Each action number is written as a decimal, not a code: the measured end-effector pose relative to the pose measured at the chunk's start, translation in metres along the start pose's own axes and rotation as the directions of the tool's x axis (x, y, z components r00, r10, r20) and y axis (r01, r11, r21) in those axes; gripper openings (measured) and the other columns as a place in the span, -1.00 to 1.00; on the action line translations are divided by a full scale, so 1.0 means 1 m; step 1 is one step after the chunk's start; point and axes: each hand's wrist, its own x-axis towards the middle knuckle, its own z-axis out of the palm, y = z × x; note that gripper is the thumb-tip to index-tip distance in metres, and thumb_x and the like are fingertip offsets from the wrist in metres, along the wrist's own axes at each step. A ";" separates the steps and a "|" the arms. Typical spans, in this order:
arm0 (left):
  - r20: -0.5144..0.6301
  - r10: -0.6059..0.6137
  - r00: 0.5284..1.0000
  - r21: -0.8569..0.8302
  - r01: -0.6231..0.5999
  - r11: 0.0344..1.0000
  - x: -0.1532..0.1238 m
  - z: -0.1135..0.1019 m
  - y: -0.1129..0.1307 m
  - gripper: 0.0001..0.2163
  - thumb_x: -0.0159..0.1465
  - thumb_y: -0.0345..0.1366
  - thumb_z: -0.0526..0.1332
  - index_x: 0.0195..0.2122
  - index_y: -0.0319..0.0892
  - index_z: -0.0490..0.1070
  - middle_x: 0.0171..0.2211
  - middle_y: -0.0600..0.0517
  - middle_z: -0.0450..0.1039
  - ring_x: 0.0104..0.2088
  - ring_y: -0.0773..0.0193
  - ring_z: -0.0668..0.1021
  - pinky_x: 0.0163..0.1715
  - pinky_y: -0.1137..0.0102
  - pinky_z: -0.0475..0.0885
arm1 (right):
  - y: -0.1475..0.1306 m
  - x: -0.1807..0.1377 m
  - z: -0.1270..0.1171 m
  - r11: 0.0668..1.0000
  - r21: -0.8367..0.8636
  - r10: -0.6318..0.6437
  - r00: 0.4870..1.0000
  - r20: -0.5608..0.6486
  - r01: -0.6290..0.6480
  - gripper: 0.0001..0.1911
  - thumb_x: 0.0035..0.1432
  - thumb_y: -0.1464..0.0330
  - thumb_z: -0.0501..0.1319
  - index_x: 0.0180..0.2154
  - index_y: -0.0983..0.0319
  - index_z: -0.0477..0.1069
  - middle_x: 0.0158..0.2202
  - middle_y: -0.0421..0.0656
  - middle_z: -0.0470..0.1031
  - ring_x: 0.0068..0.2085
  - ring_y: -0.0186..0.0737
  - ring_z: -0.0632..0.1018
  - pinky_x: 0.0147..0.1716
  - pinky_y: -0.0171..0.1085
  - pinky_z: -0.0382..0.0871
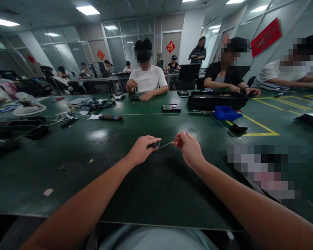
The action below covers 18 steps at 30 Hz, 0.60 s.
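Two hands meet over a small dark cylinder with a thin metal rod

Near the middle of the green table (135,205), the left hand (141,150) pinches a dark cylinder (157,144) between thumb and fingers, its round, pale-rimmed end facing right. The right hand (190,149) pinches a thin metal rod (166,143) between thumb and forefinger, the remaining fingers curled in toward the palm. The rod slants down to the left, and its tip reaches the lower edge of the cylinder's round end; whether the two touch, I cannot tell. Both forearms come in from the near edge.

Beyond the hands, a flat device with a circuit board (171,108) lies on the far side. Farther right stand a long black housing (216,100) and, just in front of it, a blue tray (226,113), with a small black part (238,129) near some yellow lines. To the left, a dark pen-like tool (111,118) lies beside white paper (94,117). A pale scrap (48,192) lies at the near left; an object at the near right is too blurred to make out. Across the table, a person in a white shirt (148,78) bends over work of their own.
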 end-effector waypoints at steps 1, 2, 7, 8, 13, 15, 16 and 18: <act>0.013 -0.017 1.000 0.016 0.017 1.000 0.000 0.000 0.000 -0.62 0.28 -0.39 0.29 0.12 0.02 0.45 0.04 0.02 0.49 0.05 0.17 0.48 0.15 0.16 0.32 | 0.001 0.001 -0.001 0.999 -0.044 -0.032 0.999 -0.028 0.031 -0.71 0.21 0.09 0.17 -0.36 0.17 0.38 -0.47 -0.23 0.43 -0.45 -0.25 0.50 -0.31 -0.16 0.48; 0.021 -0.032 0.999 0.023 0.031 0.999 -0.001 0.001 0.000 -0.61 0.28 -0.38 0.30 0.13 0.01 0.44 0.04 0.02 0.48 0.05 0.16 0.48 0.15 0.15 0.32 | 0.001 0.001 -0.002 0.994 -0.090 -0.070 0.996 -0.048 0.065 -0.71 0.22 0.09 0.16 -0.34 0.17 0.38 -0.44 -0.21 0.45 -0.42 -0.24 0.52 -0.31 -0.17 0.47; 0.030 -0.052 0.998 0.046 0.051 0.998 -0.002 0.001 0.002 -0.60 0.29 -0.34 0.29 0.16 0.00 0.41 0.03 -0.01 0.48 0.04 0.13 0.48 0.13 0.13 0.34 | -0.004 -0.006 -0.001 0.948 -0.250 -0.202 0.979 0.004 0.197 -0.73 0.29 0.12 0.09 -0.26 0.17 0.39 -0.37 -0.17 0.49 -0.36 -0.21 0.55 -0.26 -0.14 0.44; 0.031 -0.052 0.998 0.051 0.050 0.997 -0.002 0.001 0.003 -0.59 0.29 -0.34 0.30 0.16 0.00 0.41 0.03 -0.01 0.49 0.04 0.13 0.48 0.13 0.13 0.34 | -0.006 -0.008 0.000 0.934 -0.280 -0.226 0.974 0.021 0.222 -0.73 0.30 0.13 0.08 -0.25 0.18 0.39 -0.38 -0.17 0.50 -0.35 -0.20 0.54 -0.26 -0.14 0.44; 0.023 -0.029 0.999 0.065 0.027 0.998 -0.002 0.003 0.002 -0.59 0.27 -0.36 0.31 0.15 0.02 0.42 0.02 -0.01 0.49 0.03 0.13 0.49 0.11 0.13 0.34 | -0.015 -0.015 0.003 0.859 -0.404 -0.320 0.946 0.056 0.315 -0.74 0.33 0.16 0.06 -0.25 0.18 0.38 -0.41 -0.16 0.50 -0.35 -0.19 0.54 -0.27 -0.14 0.41; 0.019 -0.019 1.000 0.074 0.017 0.997 -0.002 0.004 0.001 -0.59 0.26 -0.37 0.31 0.14 0.02 0.43 0.01 0.00 0.50 0.02 0.13 0.49 0.10 0.13 0.34 | -0.016 -0.015 0.004 0.849 -0.414 -0.334 0.940 0.063 0.330 -0.75 0.34 0.17 0.05 -0.25 0.18 0.37 -0.40 -0.16 0.51 -0.36 -0.20 0.54 -0.28 -0.15 0.41; 0.017 -0.017 1.000 0.080 0.015 0.997 -0.002 0.004 0.001 -0.59 0.26 -0.37 0.31 0.13 0.03 0.44 0.01 0.00 0.50 0.02 0.13 0.49 0.10 0.13 0.34 | -0.017 -0.016 0.004 0.843 -0.419 -0.341 0.938 0.069 0.337 -0.75 0.34 0.17 0.05 -0.25 0.18 0.37 -0.40 -0.16 0.51 -0.36 -0.20 0.55 -0.28 -0.16 0.41; 0.015 -0.017 1.000 0.091 0.015 0.996 -0.003 0.005 0.001 -0.59 0.26 -0.38 0.31 0.13 0.03 0.44 0.00 0.01 0.49 0.01 0.13 0.49 0.08 0.13 0.34 | -0.017 -0.017 0.003 0.821 -0.445 -0.352 0.931 0.096 0.357 -0.74 0.35 0.16 0.04 -0.24 0.17 0.37 -0.39 -0.15 0.52 -0.35 -0.19 0.56 -0.28 -0.16 0.41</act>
